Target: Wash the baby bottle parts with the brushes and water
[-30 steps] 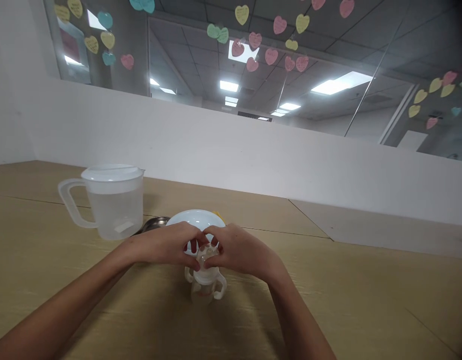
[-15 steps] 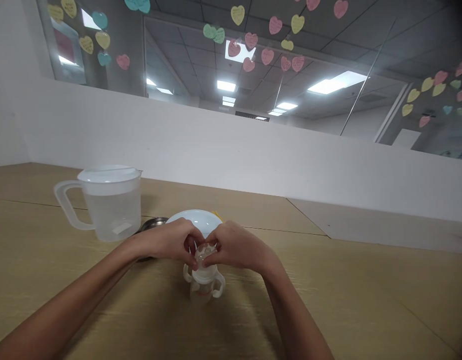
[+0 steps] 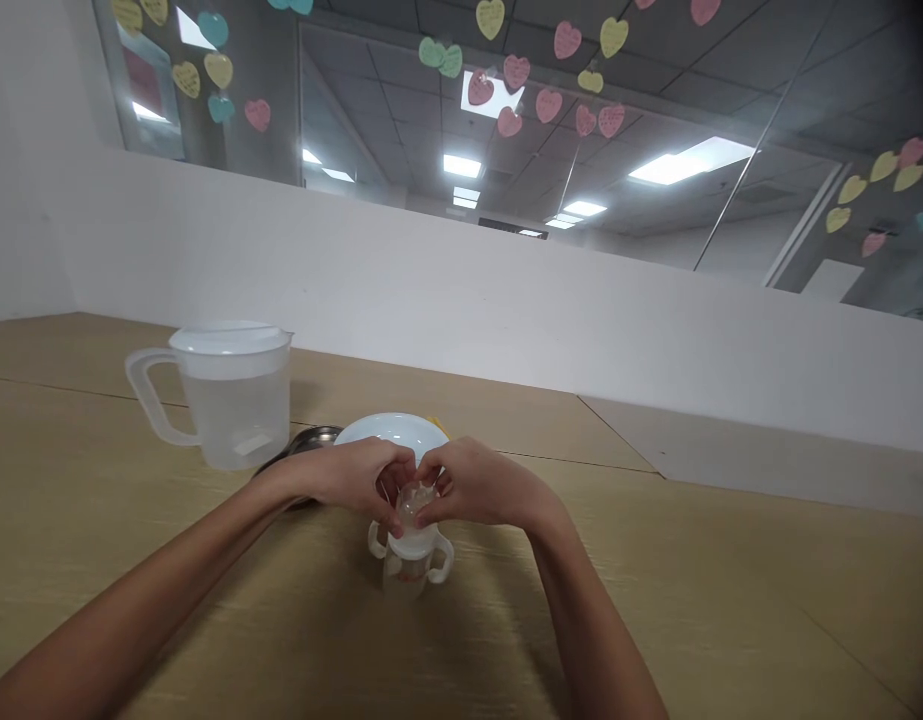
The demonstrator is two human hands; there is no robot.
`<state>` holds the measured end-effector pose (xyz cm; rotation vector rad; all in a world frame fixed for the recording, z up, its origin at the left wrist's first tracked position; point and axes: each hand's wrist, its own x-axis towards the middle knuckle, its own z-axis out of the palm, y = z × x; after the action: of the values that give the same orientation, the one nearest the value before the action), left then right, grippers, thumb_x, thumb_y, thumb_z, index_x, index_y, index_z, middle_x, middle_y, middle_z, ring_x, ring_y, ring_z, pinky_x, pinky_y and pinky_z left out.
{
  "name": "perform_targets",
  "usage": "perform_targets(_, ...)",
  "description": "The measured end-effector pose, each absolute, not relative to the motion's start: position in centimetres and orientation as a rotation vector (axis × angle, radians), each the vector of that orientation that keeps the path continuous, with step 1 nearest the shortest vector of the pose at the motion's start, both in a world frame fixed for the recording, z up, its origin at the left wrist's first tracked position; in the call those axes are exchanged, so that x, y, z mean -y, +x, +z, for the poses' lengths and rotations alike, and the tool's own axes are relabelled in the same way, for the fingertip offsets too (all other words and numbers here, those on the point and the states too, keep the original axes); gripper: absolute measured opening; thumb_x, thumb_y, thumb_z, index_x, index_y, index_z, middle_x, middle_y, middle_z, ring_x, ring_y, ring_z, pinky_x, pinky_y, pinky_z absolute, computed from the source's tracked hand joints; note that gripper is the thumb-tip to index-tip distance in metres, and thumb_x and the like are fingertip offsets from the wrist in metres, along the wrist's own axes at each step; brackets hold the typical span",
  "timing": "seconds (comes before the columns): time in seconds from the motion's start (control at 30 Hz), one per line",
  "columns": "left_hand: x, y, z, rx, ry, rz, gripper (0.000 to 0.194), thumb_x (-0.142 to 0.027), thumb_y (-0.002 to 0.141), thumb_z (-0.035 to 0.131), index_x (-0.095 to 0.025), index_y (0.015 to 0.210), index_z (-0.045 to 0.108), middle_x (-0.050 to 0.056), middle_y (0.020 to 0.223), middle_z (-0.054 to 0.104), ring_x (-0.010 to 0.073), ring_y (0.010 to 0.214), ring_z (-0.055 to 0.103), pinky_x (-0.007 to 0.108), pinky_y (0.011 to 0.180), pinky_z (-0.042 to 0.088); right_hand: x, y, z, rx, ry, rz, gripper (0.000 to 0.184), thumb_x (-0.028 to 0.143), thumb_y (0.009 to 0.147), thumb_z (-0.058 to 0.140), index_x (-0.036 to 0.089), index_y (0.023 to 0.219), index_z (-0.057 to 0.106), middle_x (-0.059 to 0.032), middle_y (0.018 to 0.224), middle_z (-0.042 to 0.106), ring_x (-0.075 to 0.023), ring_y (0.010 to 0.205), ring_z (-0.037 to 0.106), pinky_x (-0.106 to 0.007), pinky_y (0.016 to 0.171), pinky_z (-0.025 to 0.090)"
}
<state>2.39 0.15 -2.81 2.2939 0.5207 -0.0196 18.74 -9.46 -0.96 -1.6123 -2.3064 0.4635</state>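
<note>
A small clear baby bottle [image 3: 406, 578] with two white side handles stands upright on the wooden table in front of me. Its top carries a clear domed cap [image 3: 414, 503]. From the left, my left hand [image 3: 365, 476] curls its thumb and fingers against the cap. On the opposite side my right hand [image 3: 482, 484] pinches the cap between thumb and bent fingers. Both hands meet near the cap's top and partly cover it. Whether the cap is loose from the bottle, I cannot tell.
A lidded translucent jug [image 3: 237, 415] holding clear liquid stands at the left. Behind my hands are a white dish [image 3: 392, 426] and a dark metal dish [image 3: 315, 438], partly hidden by my left arm. Something yellow [image 3: 435, 425] shows beside the white dish. A white wall [image 3: 461, 290] rises behind.
The camera view has shifted slightly, so the jug and dishes appear further right. Both hands stay at the cap, with small shifts of the fingers around it. The bottle remains upright.
</note>
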Motion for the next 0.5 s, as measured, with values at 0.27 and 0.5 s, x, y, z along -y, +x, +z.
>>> perform_targets(0.27, -0.48, 2.46, -3.15, -0.536, 2.283, -0.041, 0.045, -0.037, 0.055, 0.075, -0.018, 0.089, 0.053, -0.001, 0.075, 0.063, 0.0182, 0.074, 0.061, 0.024, 0.059, 0.045, 9.57, 18.58, -0.91, 2.334, -1.578, 0.434, 0.016, 0.028, 0.067, 0.065, 0.016, 0.077, 0.062, 0.0021, 0.067, 0.056, -0.0085, 0.059, 0.045, -0.021, 0.049, 0.031)
perform_targets(0.5, 0.24, 2.40, -2.75, -0.586, 2.410, -0.012, 0.039, -0.038, 0.057, 0.073, -0.018, 0.083, 0.052, -0.001, 0.075, 0.062, 0.0178, 0.071, 0.059, 0.024, 0.057, 0.044, 9.57, 18.37, -0.72, 2.348, -1.623, 0.454, 0.014, 0.028, 0.067, 0.064, 0.016, 0.074, 0.063, 0.0029, 0.062, 0.054, -0.0075, 0.056, 0.043, -0.021, 0.048, 0.029)
